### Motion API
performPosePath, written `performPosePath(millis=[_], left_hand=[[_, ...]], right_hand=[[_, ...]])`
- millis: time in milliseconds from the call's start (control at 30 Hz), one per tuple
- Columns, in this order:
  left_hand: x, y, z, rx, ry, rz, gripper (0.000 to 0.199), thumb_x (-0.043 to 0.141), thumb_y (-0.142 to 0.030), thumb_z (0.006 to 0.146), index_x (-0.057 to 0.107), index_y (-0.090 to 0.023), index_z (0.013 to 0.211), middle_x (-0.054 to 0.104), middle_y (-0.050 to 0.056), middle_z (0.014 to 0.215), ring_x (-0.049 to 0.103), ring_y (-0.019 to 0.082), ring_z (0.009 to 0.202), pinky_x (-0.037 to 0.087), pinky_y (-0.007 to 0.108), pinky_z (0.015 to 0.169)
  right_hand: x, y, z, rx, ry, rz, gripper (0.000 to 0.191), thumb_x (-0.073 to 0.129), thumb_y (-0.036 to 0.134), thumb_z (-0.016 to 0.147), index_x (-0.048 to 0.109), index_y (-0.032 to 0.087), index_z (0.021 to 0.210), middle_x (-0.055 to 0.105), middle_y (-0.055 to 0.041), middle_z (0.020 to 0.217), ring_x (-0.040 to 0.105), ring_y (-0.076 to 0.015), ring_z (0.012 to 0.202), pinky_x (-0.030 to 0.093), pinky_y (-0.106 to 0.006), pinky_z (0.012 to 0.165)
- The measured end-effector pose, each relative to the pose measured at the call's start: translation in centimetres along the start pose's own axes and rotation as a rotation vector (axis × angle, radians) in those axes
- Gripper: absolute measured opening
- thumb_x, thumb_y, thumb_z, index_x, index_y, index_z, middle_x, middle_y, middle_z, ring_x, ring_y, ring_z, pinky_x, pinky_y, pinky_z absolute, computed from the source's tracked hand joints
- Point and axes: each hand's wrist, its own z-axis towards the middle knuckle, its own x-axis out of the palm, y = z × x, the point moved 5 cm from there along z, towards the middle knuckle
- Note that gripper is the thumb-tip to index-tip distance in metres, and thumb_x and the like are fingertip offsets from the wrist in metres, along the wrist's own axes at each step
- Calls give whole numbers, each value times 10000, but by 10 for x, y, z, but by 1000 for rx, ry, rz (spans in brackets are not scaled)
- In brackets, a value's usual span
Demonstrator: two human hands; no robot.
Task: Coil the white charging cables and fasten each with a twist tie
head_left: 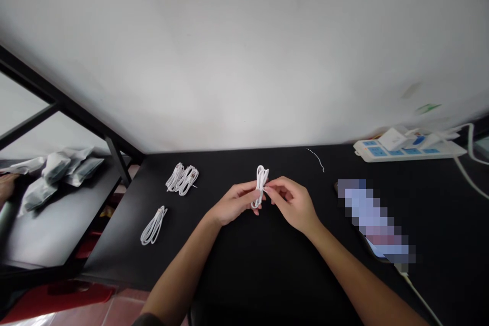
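A white charging cable, folded into a narrow looped bundle, stands upright between my hands above the black table. My left hand is closed on the bundle, with the thumb across its front. Against the bundle's right side, the thumb and forefinger of my right hand pinch what looks like a thin white twist tie; most of it is hidden by the fingertips. Another twist tie, loose and bent, lies near the wall. Two bundled white cables rest at the back left, and a separate looped cable lies nearer me.
At the right is a phone with a blurred screen and a cable plugged in. Behind it, a white power strip holds chargers. Left, past a black metal frame, packed bags lie on another table beside another person's hand.
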Motion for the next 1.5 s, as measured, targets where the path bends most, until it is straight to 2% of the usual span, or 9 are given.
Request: performPosePath(millis=[233,500,600,733,867,1033,1133,1333,1500], left_hand=[[-6,-16,-1,351,-133,487,317,701,-406,900,773,-214,1142,657,108,1080,627,196,924,530,308,805],[-6,9,4,16,-335,84,371,845,-441,719,732,-104,825,663,36,665,602,125,532,517,249,511],[-5,18,4,-52,-423,-49,355,854,-424,706,708,-109,781,654,19,655,601,112,516,497,219,478],[-4,11,5,162,-414,62,330,806,-417,786,754,-122,924,700,43,759,649,138,642,558,270,625],[-4,-4,0,426,-388,340,231,755,-362,857,792,-179,993,738,99,1016,697,208,909,569,333,833],[-4,-15,-3,527,-374,538,191,699,-324,906,801,-233,1039,742,97,1081,702,229,999,560,378,928],[-6,-13,-3,477,-402,557,204,729,-332,876,801,-207,1021,747,99,1032,705,218,933,577,349,860],[-11,22,6,-38,-438,47,294,835,-388,741,743,-116,809,655,16,634,598,115,522,558,250,517],[0,23,8,-43,-405,-304,301,886,-322,698,766,-112,876,685,26,758,621,81,632,583,200,626]], right_hand=[[8,-11,-1,432,126,413,360,724,534,841,679,181,895,648,-27,757,560,-117,540,405,-236,453],[-4,7,-1,-262,47,-338,189,554,294,985,735,243,980,685,-72,934,633,-184,777,508,-327,688],[-1,6,-3,-352,22,-420,217,539,258,984,756,253,985,688,-76,924,648,-189,791,518,-336,713],[-2,-5,1,-85,-103,-153,171,645,377,926,717,224,895,663,-53,820,575,-144,601,480,-300,545],[9,-20,1,330,0,300,329,717,521,845,657,198,816,588,11,617,475,-105,451,335,-230,376],[10,-18,2,370,114,386,358,762,523,810,683,174,799,614,0,607,487,-98,449,363,-237,400],[2,-16,3,249,108,182,311,707,500,872,688,190,867,642,-9,650,534,-122,481,427,-265,449],[-3,4,3,-312,31,-499,233,497,283,1019,715,241,948,694,-77,949,659,-207,863,524,-344,784],[0,6,-2,-457,-90,-608,265,487,217,1019,748,245,987,674,-69,872,635,-188,797,521,-326,733]])
